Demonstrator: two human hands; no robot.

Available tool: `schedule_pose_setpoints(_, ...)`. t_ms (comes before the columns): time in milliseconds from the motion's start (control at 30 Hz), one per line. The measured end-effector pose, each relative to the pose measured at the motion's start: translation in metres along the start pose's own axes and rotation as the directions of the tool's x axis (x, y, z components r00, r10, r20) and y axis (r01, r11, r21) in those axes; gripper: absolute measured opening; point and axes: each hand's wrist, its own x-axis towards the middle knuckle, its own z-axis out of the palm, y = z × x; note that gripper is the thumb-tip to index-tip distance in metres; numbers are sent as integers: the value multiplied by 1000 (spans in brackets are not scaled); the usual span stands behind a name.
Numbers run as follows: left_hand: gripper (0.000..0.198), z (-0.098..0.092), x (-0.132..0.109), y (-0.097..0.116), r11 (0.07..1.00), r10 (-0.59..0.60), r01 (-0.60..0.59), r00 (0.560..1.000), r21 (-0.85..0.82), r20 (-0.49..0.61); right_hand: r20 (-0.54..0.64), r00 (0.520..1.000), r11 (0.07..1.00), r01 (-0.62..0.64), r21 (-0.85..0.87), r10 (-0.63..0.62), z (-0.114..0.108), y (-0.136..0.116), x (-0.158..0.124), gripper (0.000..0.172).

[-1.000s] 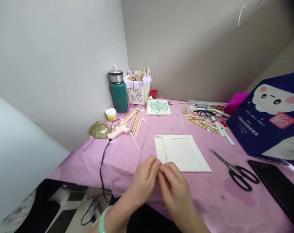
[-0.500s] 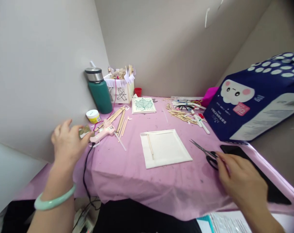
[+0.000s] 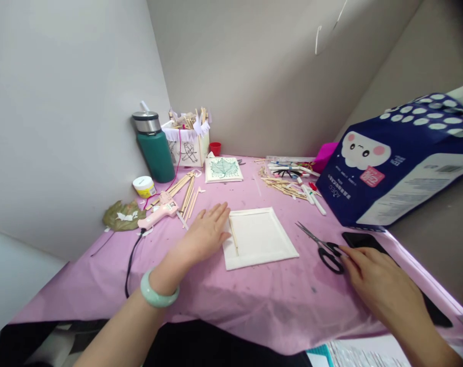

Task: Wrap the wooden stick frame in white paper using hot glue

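My left hand lies flat with fingers stretched out on the pink cloth, its fingertips touching the left edge of a small white canvas. A thin wooden stick lies on the canvas beside those fingers. My right hand rests palm down at the right, fingers extended, its fingertips at the black handles of the scissors. Neither hand holds anything. A pale green bangle is on my left wrist.
A pink glue gun with a black cord, a dried leaf, a green flask, a box of sticks, a leaf-print canvas, loose sticks and pens, a blue tissue pack and a black phone.
My hands parted from the middle; the left went out toward the leaf, then came back to the canvas edge. The right moved to the scissors and stays there.
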Motion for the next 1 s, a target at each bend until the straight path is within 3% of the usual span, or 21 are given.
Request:
schedule_pose_setpoints(67, 53, 3, 2, -4, 999, 34, -38, 990, 31, 135, 24, 999, 999, 28, 33, -29, -3, -8, 1, 41)
schedule_pose_setpoints(133, 46, 5, -1, -7, 999, 35, -40, 989, 28, 146, 64, 996, 996, 51, 79, -56, -3, -13, 0, 44)
schedule_pose_setpoints(300, 27, -1, -25, 5, 992, 2, -24, 983, -123, -181, 137, 990, 981, -9, 194, -18, 3, -9, 2, 38)
schedule_pose_setpoints(400, 9, 1, -42, 23, 951, 79, -129, 980, -281, -184, 196, 980, 980, -59, 188, 22, -1, -10, 9, 31)
schedule_pose_setpoints(500, 3, 11, -55, 37, 942, 92, -140, 982, -305, -166, 247, 966, 973, -121, 197, 70, -13, -12, 15, 22)
schedule_pose_setpoints(600, 4, 21, -65, 40, 935, 36, -131, 960, -329, -279, 279, 949, 934, -225, 277, 146, -30, -10, 9, 21)
schedule_pose_setpoints(667, 10, 25, -69, 39, 930, 3, -132, 936, -344, -351, 308, 929, 856, -321, 404, 203, -37, -9, -4, 28)
schedule_pose_setpoints(767, 9, 27, -73, 38, 929, 5, -144, 925, -339, -380, 414, 891, 585, -439, 681, 187, -41, -14, -30, 38)
schedule_pose_setpoints(833, 5, 27, -73, 38, 932, -5, -136, 922, -337, -386, 475, 866, 436, -492, 754, 155, -40, -23, -42, 40)
schedule_pose_setpoints(867, 4, 27, -73, 38, 934, -9, -131, 921, -332, -388, 483, 860, 418, -505, 756, 166, -40, -28, -44, 42)
schedule_pose_setpoints(1000, 11, 28, -69, 41, 954, 42, -149, 926, -260, -374, 432, 872, 568, -480, 669, 229, -46, -48, -31, 46)
